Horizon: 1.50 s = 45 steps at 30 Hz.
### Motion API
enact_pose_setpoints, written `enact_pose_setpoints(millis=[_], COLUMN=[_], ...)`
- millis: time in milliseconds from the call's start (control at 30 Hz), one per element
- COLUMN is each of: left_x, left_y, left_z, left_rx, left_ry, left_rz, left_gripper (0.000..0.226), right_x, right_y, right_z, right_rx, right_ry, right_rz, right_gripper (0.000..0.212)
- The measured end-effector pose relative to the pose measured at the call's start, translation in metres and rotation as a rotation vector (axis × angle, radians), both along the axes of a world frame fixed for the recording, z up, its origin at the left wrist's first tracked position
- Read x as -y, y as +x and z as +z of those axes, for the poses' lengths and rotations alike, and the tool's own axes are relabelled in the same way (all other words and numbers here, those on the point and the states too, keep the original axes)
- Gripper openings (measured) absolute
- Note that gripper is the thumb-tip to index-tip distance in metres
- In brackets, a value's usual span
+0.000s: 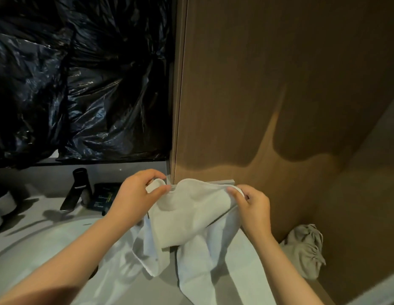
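A white towel (187, 214) is held up in front of me, over the counter edge. My left hand (136, 192) pinches its top left corner between thumb and fingers. My right hand (252, 204) pinches the top right corner. The cloth sags between the two hands and hangs down in loose folds below them. A grey bar (220, 182) fixed to the wooden wall shows just behind the towel's top edge.
A white basin (48, 245) lies at lower left, with a black tap (78, 188) and a dark box (103, 195) behind it. Black plastic sheeting (81, 80) covers the upper left. A wooden wall panel (279, 84) fills the right; a grey drawstring bag (306, 249) sits low against it.
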<state>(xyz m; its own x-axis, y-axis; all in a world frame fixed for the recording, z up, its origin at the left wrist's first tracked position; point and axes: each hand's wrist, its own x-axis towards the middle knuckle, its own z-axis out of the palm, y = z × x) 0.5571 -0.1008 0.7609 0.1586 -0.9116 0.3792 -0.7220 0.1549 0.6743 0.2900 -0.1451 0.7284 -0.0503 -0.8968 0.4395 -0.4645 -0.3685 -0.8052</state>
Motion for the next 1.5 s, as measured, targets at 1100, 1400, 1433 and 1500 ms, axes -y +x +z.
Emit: enact_pose_setpoints(millis=[1100,1400,1433,1500], left_x=[0.026,0.023,0.022,0.021], left_y=[-0.026,-0.037,-0.038,-0.039], left_z=[0.126,0.138,0.14,0.142], left_rx=[-0.17,-0.184,-0.187,-0.185], left_ry=[-0.319,-0.377,-0.385,-0.403], left_rz=[-0.12,-0.124,-0.122,-0.117], left_gripper=[0.016,0.016,0.016,0.017], right_x=[0.01,-0.02,-0.022,-0.026], right_y=[0.041,0.059,0.062,0.068], right_z=[0.11,0.11,0.11,0.11], right_rx=[-0.09,-0.241,-0.29,-0.356], right_ry=[-0.258,-0.268,-0.274,-0.296], right_rz=[0.153,0.015,-0.005,-0.054], right_gripper=[0.012,0.021,0.024,0.026])
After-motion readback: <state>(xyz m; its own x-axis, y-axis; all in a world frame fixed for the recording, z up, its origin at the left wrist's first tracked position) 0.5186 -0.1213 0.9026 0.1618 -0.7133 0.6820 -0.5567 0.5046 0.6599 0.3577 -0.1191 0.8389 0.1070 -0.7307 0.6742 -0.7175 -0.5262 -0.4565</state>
